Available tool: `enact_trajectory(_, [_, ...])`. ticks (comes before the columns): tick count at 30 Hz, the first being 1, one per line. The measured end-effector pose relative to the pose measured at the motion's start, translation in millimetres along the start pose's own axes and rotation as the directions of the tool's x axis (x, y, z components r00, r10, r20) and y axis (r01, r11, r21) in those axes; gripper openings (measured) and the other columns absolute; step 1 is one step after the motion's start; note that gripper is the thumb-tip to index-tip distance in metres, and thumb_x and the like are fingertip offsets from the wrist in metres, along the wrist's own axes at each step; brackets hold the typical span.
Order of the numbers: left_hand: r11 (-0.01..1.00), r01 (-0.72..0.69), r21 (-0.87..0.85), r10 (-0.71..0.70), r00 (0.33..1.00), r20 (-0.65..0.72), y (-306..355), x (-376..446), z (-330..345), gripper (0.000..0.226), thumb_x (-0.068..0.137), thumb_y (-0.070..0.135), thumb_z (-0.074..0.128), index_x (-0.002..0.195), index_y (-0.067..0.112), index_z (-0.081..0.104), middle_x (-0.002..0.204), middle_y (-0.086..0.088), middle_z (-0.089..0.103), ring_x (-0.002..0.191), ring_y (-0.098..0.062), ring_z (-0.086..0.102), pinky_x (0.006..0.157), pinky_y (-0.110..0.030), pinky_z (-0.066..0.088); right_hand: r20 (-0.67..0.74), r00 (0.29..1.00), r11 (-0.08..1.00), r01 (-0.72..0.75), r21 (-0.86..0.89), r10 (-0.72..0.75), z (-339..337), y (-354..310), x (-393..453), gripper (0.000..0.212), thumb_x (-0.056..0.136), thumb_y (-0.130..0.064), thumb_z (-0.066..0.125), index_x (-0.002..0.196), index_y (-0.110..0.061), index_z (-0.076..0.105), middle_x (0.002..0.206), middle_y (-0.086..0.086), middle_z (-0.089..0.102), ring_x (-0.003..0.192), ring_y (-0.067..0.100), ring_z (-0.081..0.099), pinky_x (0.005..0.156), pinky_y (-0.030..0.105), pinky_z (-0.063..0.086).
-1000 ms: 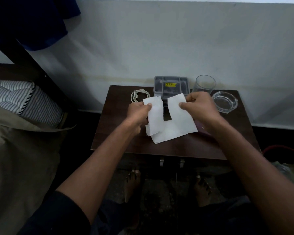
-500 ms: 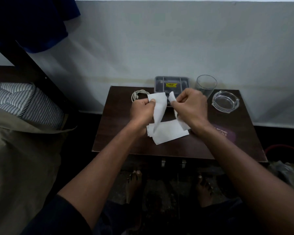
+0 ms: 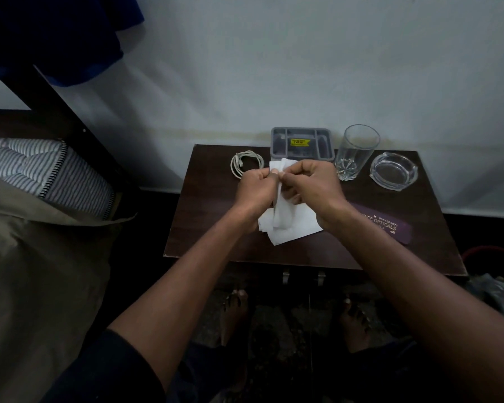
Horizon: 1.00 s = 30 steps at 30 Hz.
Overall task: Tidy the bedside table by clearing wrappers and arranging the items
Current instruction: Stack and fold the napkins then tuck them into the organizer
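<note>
Over the middle of the dark brown wooden bedside table [image 3: 204,228], the left hand [image 3: 255,189] and right hand [image 3: 312,184] meet knuckle to knuckle, fingers curled, both pinching a folded white paper sheet [image 3: 280,207] that hangs down between them. Under it, more flat white paper pieces [image 3: 297,228] lie on the tabletop. At 11 o'clock sits a coiled white cable [image 3: 246,167], at 12 a grey plastic compartment tray [image 3: 301,144], at 1 a clear drinking glass [image 3: 354,152].
</note>
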State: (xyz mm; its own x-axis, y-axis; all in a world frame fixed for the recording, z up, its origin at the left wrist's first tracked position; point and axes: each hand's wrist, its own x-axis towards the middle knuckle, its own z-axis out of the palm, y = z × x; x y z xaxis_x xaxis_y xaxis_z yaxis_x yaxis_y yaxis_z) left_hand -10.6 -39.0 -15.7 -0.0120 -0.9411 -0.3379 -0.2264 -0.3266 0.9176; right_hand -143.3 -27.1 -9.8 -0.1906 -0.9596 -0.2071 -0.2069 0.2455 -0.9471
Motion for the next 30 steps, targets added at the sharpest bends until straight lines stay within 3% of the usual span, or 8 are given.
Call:
enact_trajectory(6, [1.000,-0.026,0.018,0.024,0.993,0.118,-3.0,4.9,-11.8,0.021,0.103,0.017,0.067,0.117,0.008,0.079,0.107,-0.008,0.081,0.101,-0.027,0.078,0.088,-0.043,0.065,0.170,0.983,0.997,-0.073,0.027,0.067,-10.7,2.0,7.8,0.014,0.098,-0.001,0.069,0.093,-0.011,0.079,0.074,0.003,0.079,0.063,0.011,0.069,0.058,0.024,0.058])
enact_trajectory(8, [0.980,-0.045,0.194,0.030,0.996,0.078,-6.4,7.8,-14.6,0.022,0.103,0.013,0.063,0.119,0.010,0.079,0.112,-0.009,0.080,0.108,-0.030,0.075,0.092,-0.045,0.063,0.078,0.997,0.957,0.039,-0.288,-0.018,-16.7,8.6,13.1,0.015,0.089,0.000,0.075,0.094,-0.014,0.080,0.082,0.005,0.080,0.072,0.017,0.071,0.064,0.030,0.059])
enact_trajectory(11, [0.819,-0.079,0.568,0.118,0.992,-0.033,-7.3,11.3,-19.2,0.023,0.107,0.021,0.055,0.114,0.011,0.074,0.115,-0.011,0.075,0.111,-0.033,0.069,0.087,-0.039,0.053,0.188,0.979,0.494,0.200,-0.846,-0.075,-20.3,19.6,18.9,0.035,0.077,-0.010,0.085,0.108,-0.025,0.078,0.110,0.001,0.077,0.110,0.027,0.069,0.092,0.040,0.055])
enact_trajectory(14, [0.785,-0.061,0.616,0.089,0.996,-0.015,-6.0,16.4,-26.1,0.028,0.108,0.027,0.054,0.124,0.007,0.065,0.126,-0.014,0.070,0.118,-0.037,0.064,0.095,-0.042,0.052,0.278,0.958,0.370,0.233,-0.899,0.071,-17.5,31.5,21.0,0.066,0.073,-0.027,0.093,0.132,-0.027,0.066,0.138,0.002,0.061,0.139,0.033,0.045,0.109,0.047,0.034])
enact_trajectory(17, [0.725,-0.196,0.660,0.085,0.977,0.197,-4.7,19.7,-36.0,0.028,0.106,0.023,0.060,0.130,0.009,0.066,0.127,-0.008,0.070,0.121,-0.032,0.064,0.092,-0.036,0.050,0.270,0.961,0.345,0.231,-0.910,0.067,-15.9,39.7,28.1,0.064,0.073,-0.034,0.093,0.129,-0.025,0.064,0.138,0.004,0.060,0.140,0.033,0.041,0.106,0.046,0.029])
enact_trajectory(21, [0.625,-0.429,0.652,-0.018,0.827,0.562,-6.7,16.4,-44.4,0.016,0.100,0.014,0.069,0.109,0.026,0.073,0.094,0.012,0.068,0.102,-0.019,0.067,0.086,-0.031,0.049,0.249,0.968,0.389,0.222,-0.894,0.019,-13.9,41.0,30.7,0.034,0.076,-0.027,0.088,0.107,-0.025,0.076,0.118,0.006,0.065,0.133,0.035,0.046,0.102,0.045,0.032])
enact_trajectory(26, [0.646,-0.488,0.587,0.089,0.812,0.577,-9.0,15.5,-37.7,0.010,0.096,0.017,0.076,0.102,0.025,0.076,0.101,0.004,0.079,0.097,-0.014,0.071,0.091,-0.039,0.056,0.300,0.953,0.530,0.270,-0.804,-0.031,-17.7,33.4,30.7,0.003,0.084,-0.021,0.079,0.086,-0.021,0.076,0.082,0.002,0.061,0.095,0.029,0.059,0.075,0.033,0.040])
enact_trajectory(30, [0.597,-0.521,0.610,0.171,0.825,0.538,-11.5,18.7,-26.4,0.012,0.097,0.018,0.073,0.108,0.021,0.077,0.103,0.001,0.077,0.102,-0.022,0.070,0.092,-0.047,0.056,0.408,0.913,0.657,0.296,-0.693,0.019,-27.7,23.0,29.9,0.018,0.088,-0.014,0.077,0.104,-0.016,0.082,0.086,-0.002,0.067,0.086,0.017,0.061,0.059,0.026,0.040])
